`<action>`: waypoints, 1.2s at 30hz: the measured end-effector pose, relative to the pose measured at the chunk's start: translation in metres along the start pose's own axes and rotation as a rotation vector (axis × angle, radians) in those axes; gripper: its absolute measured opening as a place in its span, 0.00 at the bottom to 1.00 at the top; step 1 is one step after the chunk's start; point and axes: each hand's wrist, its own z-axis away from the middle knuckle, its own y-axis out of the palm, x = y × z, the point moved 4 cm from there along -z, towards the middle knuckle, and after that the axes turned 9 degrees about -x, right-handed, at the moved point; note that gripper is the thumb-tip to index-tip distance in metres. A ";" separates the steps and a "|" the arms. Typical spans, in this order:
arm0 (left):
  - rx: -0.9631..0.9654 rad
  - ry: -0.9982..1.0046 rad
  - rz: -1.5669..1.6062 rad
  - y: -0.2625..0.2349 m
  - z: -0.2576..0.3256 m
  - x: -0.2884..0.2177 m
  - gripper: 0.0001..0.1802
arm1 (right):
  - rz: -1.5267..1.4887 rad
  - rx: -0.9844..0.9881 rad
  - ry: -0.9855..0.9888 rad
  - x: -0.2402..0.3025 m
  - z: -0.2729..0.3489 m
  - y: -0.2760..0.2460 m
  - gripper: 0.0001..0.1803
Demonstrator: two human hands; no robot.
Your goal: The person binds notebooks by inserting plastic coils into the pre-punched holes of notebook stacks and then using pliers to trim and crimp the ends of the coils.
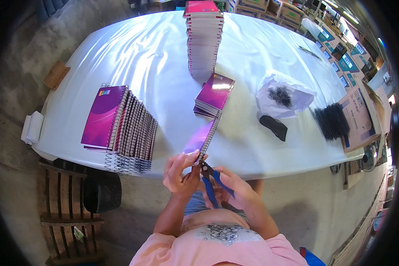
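At the table's near edge my left hand point(181, 173) is closed on the near end of a purple spiral notebook point(200, 137), whose black wire coil runs along its right side. My right hand point(235, 188) grips cutting pliers point(211, 179) with blue handles and dark jaws. The jaws meet the near end of the coil, right beside my left fingertips. Just beyond lies a short pile of purple notebooks point(213, 93). To the left stands a long leaning stack of purple spiral notebooks point(104, 117), with uncut coil ends sticking out at its near side.
A tall stack of notebooks point(204, 44) rises at the far middle. On the right are a white bag point(297, 95) with black bits, a black flat object point(273, 127), a bundle of black coils point(331, 122) and a cardboard box point(361, 117). A wooden slatted seat point(71, 217) stands lower left.
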 end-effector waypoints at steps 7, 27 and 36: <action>-0.280 -0.060 0.012 -0.032 -0.044 -0.023 0.28 | 1.077 -0.265 0.033 -0.063 -0.007 -0.049 0.28; -0.314 -0.359 -0.450 -0.129 -0.143 0.059 0.10 | 0.476 -0.072 -0.625 0.119 -0.202 0.147 0.19; -0.629 -0.481 0.051 -0.108 -0.130 0.074 0.31 | -0.227 -0.126 -0.384 0.099 -0.193 0.168 0.23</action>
